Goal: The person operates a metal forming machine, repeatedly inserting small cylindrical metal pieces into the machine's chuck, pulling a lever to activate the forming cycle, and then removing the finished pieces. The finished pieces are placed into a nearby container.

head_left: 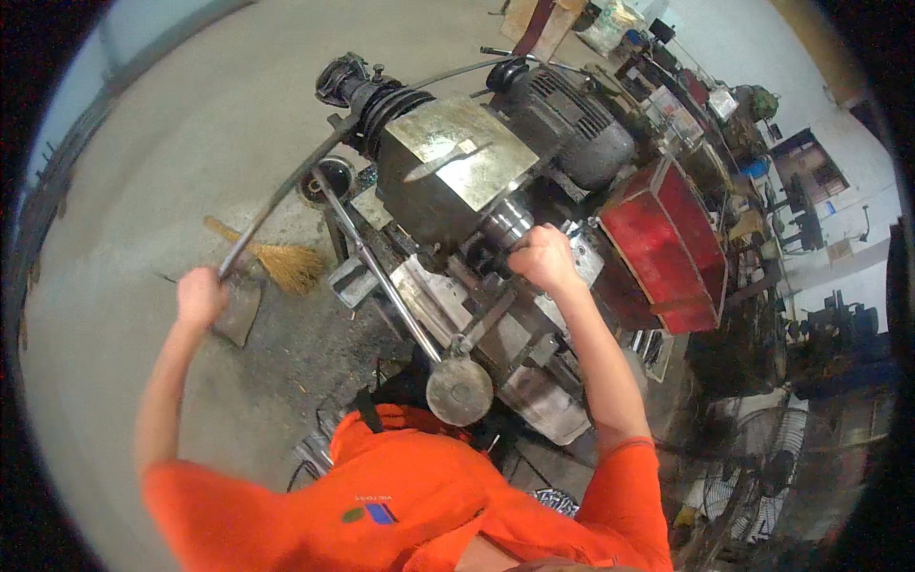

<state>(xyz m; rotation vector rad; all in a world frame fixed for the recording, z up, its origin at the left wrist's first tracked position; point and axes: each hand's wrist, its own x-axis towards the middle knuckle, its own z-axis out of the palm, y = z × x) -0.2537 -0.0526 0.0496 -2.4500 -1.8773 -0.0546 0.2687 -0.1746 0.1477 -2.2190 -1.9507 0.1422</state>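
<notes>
I look down on an old grey lathe (448, 181) with a dark motor (572, 129) behind it. My left hand (200, 296) is closed on the end of a long curved drive belt (286, 191) that runs up to the pulleys (386, 105) at the machine's far left end. My right hand (541, 257) is closed in a fist on the dark chuck or spindle part (505, 229) just below the grey headstock box. A round grey handwheel (459, 389) sits near my chest.
A straw broom (281, 262) and a flat metal dustpan (238, 310) lie on the concrete floor at left. A red metal box (667, 243) stands to the right of the lathe. Cluttered benches fill the far right, and a floor fan (762, 467) stands at lower right.
</notes>
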